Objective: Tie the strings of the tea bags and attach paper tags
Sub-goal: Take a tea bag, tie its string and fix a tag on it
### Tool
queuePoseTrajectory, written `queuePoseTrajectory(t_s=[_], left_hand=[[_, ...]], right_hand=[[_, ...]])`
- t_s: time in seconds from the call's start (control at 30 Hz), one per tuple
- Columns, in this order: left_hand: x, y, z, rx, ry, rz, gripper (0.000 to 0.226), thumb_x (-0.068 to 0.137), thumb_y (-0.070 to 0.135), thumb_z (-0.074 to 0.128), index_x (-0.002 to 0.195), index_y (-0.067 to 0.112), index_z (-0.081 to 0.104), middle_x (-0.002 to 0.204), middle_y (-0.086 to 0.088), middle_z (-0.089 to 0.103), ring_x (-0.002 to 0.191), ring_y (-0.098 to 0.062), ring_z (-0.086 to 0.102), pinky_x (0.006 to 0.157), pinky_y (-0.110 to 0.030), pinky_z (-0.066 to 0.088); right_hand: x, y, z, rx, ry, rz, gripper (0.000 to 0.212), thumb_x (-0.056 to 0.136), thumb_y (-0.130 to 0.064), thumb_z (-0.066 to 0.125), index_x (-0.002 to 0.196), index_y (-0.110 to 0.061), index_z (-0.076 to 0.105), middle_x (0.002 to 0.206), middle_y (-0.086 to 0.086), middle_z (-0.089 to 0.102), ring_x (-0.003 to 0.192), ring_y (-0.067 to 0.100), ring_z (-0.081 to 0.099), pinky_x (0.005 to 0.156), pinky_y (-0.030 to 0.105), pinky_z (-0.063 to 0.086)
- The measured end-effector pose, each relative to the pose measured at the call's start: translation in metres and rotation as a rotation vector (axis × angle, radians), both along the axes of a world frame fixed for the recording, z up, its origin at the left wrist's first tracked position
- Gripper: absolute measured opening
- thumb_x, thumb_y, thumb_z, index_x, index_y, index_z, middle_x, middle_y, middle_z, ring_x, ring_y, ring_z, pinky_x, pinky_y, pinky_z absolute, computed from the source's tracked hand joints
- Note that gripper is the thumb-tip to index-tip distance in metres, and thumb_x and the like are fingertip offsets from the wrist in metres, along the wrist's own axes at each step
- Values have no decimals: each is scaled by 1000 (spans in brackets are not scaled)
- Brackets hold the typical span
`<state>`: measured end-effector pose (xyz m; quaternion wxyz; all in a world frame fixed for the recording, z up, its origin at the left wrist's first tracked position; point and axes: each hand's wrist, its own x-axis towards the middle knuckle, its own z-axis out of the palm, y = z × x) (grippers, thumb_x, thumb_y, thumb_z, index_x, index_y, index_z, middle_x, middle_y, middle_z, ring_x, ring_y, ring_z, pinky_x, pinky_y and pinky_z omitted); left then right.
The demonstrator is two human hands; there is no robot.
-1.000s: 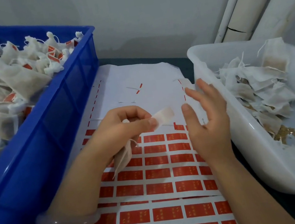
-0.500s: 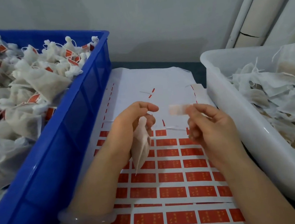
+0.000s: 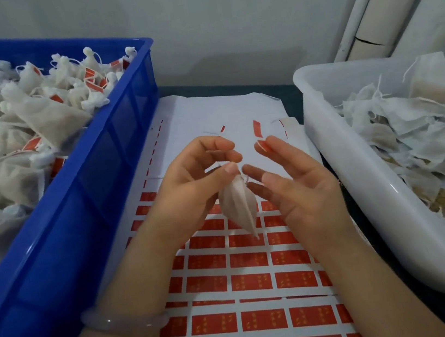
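Tea bag (image 3: 239,206) dangles point-down over the middle of the tag sheet (image 3: 254,281), its gathered top pinched between thumb and forefinger of the left hand (image 3: 197,183). Right hand (image 3: 298,186) stands just beside it, palm inward, fingers straight, gripping nothing, and a red tag (image 3: 264,146) clings to one fingertip.
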<state>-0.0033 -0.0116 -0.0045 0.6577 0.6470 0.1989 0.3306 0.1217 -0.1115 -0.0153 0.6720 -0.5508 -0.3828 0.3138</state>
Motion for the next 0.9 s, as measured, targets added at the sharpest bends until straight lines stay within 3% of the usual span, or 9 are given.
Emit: queuePoseTrajectory(t_s=[0.1,0.23,0.4,0.5,0.57,0.67,0.8,0.9], left_hand=[[-1,1,1,-15,-69,-61,22,76,18,59,99,16,57,96,-2,62,82,-19,63,69,-30,54],[-1,1,-1,-5,-64,-52,21,75,20,61,96,20,59,95,0,63,83,-19,64,69,-29,54],[2,2,-4,7,-6,-13,21,71,23,63,92,23,61,91,6,66,83,-16,65,71,-29,55],[1,3,-6,39,70,2,13,76,20,66,87,27,63,90,10,69,84,-14,66,70,-29,55],[1,2,-7,75,138,-53,21,83,10,65,82,31,66,91,9,70,86,-13,67,71,-32,56],[4,-4,-5,130,212,-106,16,80,19,65,80,35,69,87,9,72,84,-12,68,73,-33,56],[7,-6,-5,234,308,10,8,81,31,66,74,33,69,76,17,70,73,-3,65,62,-20,51],[5,-2,-6,247,349,38,11,79,29,67,70,33,69,78,20,69,75,-1,64,63,-19,54]], right_hand=[[-6,-2,-2,20,-105,52,52,79,-18,69,124,-37,52,121,-25,58,101,0,63,73,16,53],[-7,-1,-1,23,-119,-42,51,65,-38,68,114,-44,55,114,-25,62,96,0,64,69,15,54],[-2,-1,-2,21,-133,-119,45,78,-18,71,115,-39,58,109,-26,64,86,6,68,65,17,55],[2,-2,1,40,-115,-181,40,77,-19,70,110,-40,60,106,-30,63,79,3,68,58,11,51],[3,-3,3,44,-101,-198,39,75,-22,70,109,-39,61,108,-29,63,80,3,68,58,12,51],[2,-2,3,33,-84,-173,39,70,-30,68,108,-39,63,107,-24,66,87,0,67,64,15,53],[4,-1,2,43,88,-130,40,65,-26,69,104,-32,67,104,-13,70,89,9,69,67,21,55],[8,-1,1,64,249,-110,39,62,-23,69,100,-27,69,102,-8,72,90,12,69,65,20,53]])
